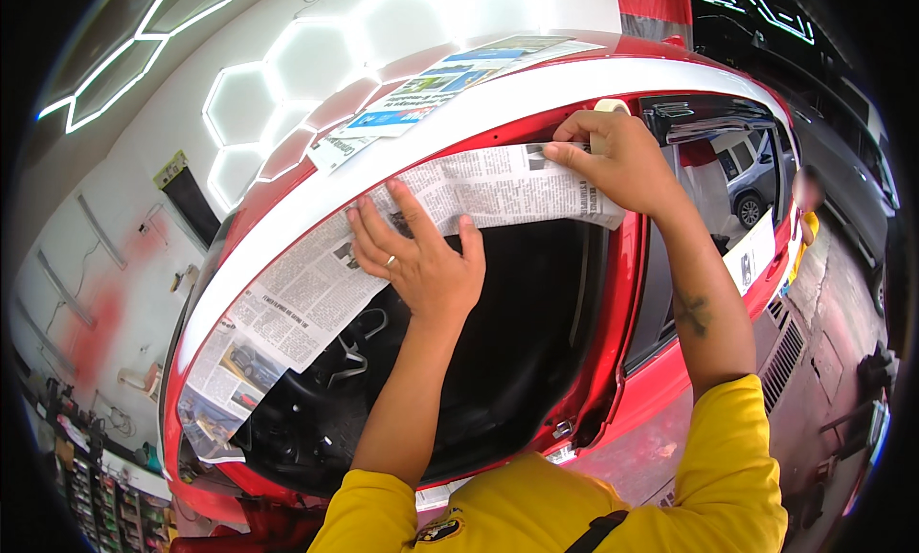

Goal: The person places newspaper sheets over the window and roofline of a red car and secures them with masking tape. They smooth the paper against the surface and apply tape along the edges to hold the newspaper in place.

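Note:
My left hand (417, 264) lies with its fingers spread on a strip of newspaper (287, 304), and a ring shows on one finger. The strip runs along the upper edge of a red car's (613, 294) open door frame and hangs over the dark opening. Beside the strip's right end, my right hand (617, 156) is closed around a cream roll of masking tape (611, 106), mostly hidden by the hand. Its thumb and forefinger meet at the newspaper's top edge. A white band (278, 213) curves along the roof edge just above the paper.
Loose newspaper sheets (421, 89) lie on the roof. The dark car interior (498, 342) is below my hands. At right are a rear door window (718, 180), a grey car (833, 160) and a person in yellow (809, 227). Shelves with containers (105, 496) stand lower left.

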### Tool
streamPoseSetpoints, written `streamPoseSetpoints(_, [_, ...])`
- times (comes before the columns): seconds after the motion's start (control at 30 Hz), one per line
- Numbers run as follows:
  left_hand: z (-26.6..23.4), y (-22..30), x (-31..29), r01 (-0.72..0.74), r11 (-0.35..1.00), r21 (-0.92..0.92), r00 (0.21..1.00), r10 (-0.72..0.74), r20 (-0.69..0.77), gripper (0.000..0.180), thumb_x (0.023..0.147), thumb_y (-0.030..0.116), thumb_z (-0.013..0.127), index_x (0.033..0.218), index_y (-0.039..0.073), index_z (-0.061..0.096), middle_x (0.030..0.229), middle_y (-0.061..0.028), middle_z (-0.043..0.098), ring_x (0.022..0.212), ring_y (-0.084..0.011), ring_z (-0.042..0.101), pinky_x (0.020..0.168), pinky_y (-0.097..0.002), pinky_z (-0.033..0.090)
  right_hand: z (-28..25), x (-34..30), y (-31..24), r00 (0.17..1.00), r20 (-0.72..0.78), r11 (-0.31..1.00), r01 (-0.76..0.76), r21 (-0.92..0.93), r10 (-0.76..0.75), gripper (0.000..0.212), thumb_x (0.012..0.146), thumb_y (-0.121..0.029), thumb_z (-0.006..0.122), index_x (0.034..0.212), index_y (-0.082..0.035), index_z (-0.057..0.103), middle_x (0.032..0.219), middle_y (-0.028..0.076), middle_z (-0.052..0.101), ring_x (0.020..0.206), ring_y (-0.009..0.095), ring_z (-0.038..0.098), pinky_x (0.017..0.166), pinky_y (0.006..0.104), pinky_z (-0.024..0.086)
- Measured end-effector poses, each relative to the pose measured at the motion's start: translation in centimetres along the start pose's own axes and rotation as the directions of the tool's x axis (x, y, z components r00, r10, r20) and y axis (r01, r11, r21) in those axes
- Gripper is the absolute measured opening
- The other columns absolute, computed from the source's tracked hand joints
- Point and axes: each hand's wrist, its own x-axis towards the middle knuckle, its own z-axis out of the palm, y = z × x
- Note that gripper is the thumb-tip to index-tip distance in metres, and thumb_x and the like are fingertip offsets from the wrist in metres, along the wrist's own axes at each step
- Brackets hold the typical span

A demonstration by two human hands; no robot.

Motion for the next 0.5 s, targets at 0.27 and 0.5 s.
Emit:
streamPoseSetpoints(0.27, [0.5,0.1,-0.1,0.025,0.999,0.026,1.0,-0.025,0.008,0.101,0.098,0.043,0.072,0.174,-0.003,0.023,0.17,-0.0383,0.014,0.158,-0.0594,0.013,0.124,-0.0744,0.013,-2.2,-0.8,4.0,0.999,-0.05,0.997,-0.011,0.082,0.016,0.025,0.099,-0.029,0.077,0.104,-0.005,0.083,0.085,0.014,0.078,0.077,0.028,0.073,0.073,0.041,0.055])
streamPoseSetpoints(0.5, [0.5,-0.2,-0.2,0.005,0.995,0.1,1.0,-0.006,0.012,0.102,0.097,0.044,0.073,0.173,-0.005,0.025,0.17,-0.0369,0.015,0.157,-0.0592,0.014,0.123,-0.0745,0.017,-0.4,1.5,3.2,0.969,-0.233,0.992,-0.104,-0.064,0.087,0.025,0.098,-0.029,0.08,0.1,-0.004,0.083,0.081,0.014,0.077,0.077,0.031,0.074,0.075,0.0434,0.056])
